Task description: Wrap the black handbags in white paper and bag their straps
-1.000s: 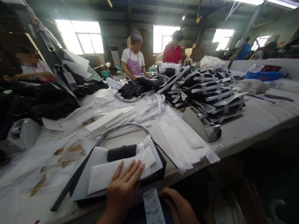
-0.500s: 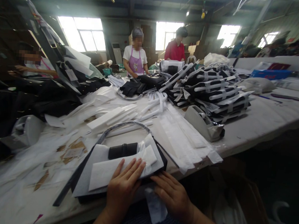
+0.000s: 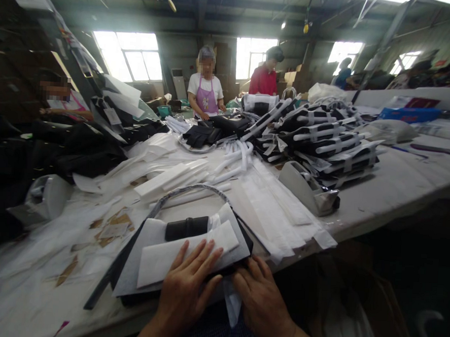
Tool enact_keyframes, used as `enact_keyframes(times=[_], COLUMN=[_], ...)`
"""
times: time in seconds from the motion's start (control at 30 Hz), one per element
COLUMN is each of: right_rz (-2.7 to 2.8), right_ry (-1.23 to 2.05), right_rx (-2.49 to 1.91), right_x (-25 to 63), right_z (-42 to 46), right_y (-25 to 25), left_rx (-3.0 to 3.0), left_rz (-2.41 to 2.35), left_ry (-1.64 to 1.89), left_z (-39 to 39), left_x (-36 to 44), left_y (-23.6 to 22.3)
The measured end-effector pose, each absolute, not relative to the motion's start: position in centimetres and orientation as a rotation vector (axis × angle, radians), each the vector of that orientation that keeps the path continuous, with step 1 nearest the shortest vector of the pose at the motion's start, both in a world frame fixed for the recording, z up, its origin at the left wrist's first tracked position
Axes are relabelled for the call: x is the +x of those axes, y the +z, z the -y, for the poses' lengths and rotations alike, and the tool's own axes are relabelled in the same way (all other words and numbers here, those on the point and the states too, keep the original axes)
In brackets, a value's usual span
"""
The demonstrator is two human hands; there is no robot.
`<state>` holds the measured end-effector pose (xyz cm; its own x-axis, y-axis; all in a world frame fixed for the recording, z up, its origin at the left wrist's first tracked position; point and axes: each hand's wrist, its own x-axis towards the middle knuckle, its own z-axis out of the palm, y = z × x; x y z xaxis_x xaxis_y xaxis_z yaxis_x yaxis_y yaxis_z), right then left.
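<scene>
A flat black bag [image 3: 128, 256] lies at the near table edge, covered by white foam wrapping sheets [image 3: 158, 261], with a black handle piece [image 3: 186, 227] showing on top. My left hand [image 3: 187, 288] rests flat on the white sheet, fingers spread and open. My right hand [image 3: 259, 297] sits at the bag's near right corner, fingers curled against its edge. A thin translucent strip [image 3: 232, 303] hangs down between my hands; whether my right hand holds it is unclear.
A grey tape dispenser [image 3: 309, 189] stands on the right. Behind it is a pile of wrapped black bags [image 3: 326, 139]. White foam strips [image 3: 179, 173] litter the table middle. Black bags [image 3: 77, 149] heap at left. Three people work at the far side.
My right hand rose from below the table edge up to the bag's near right corner, bringing the translucent strip with it. My left hand stayed flat on the white sheet.
</scene>
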<state>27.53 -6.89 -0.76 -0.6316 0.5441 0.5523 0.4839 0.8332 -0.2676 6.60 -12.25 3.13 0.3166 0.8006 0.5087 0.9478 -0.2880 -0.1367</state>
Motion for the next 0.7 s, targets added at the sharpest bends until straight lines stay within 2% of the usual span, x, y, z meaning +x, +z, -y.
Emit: enact_keyframes(times=[0.17, 0.33, 0.53, 0.7], right_rz=[2.335, 2.291, 2.348, 2.349], right_ry=[0.128, 0.012, 0.167, 0.212], right_rx=[-0.681, -0.431, -0.245, -0.217], right_x=[27.6, 28.4, 29.3, 29.4], right_z=[6.5, 6.3, 6.2, 6.5], right_y=[-0.6, 0.3, 1.5, 1.5], left_rx=[-2.075, -2.037, -2.042, -2.055], left_rz=[1.525, 1.486, 1.494, 1.552], left_ry=[-0.591, -0.546, -0.487, -0.637], left_z=[11.8, 11.9, 12.1, 11.9], left_x=[6.9, 7.0, 7.0, 7.2], left_y=[2.5, 1.9, 1.8, 1.4])
